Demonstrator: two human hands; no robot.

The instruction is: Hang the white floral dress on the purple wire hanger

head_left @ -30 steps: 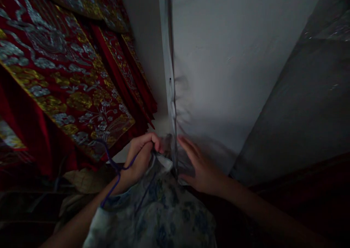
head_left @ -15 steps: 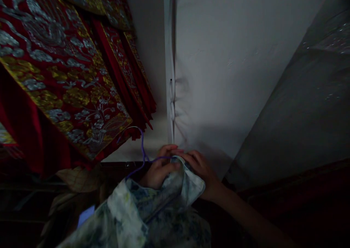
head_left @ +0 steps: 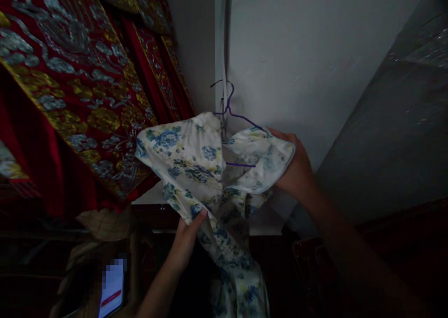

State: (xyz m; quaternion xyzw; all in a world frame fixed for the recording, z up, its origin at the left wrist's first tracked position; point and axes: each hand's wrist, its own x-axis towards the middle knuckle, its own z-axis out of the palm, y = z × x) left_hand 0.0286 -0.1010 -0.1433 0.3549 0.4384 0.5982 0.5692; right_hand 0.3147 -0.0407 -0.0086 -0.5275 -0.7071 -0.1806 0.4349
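A white garment (head_left: 182, 154) with blue and yellow flowers hangs over a thin purple clothes hanger (head_left: 245, 117). The hanger's hook stands upright above the cloth, beside a pale cord or pipe along the wall corner. My right hand (head_left: 297, 161) is closed on the garment's right shoulder, near the end of the hanger; the cloth hides some of its fingers. Lower down, my left hand (head_left: 189, 236) pinches the garment's left edge, thumb on top and the other fingers behind the fabric. The lower part of the garment trails downward.
Red cloth (head_left: 105, 108) embroidered in gold and silver hangs close on the left. A lit phone (head_left: 112, 290) sits at lower left near a woven, leaf-shaped object (head_left: 107, 222). Behind is a pale wall (head_left: 297, 66); clear plastic sheeting (head_left: 388, 136) covers the right side.
The hanger and garment have risen, with the hook now upright by the wall corner. My hands have separated: the right went up and right, the left down to the cloth's edge. The phone shows more.
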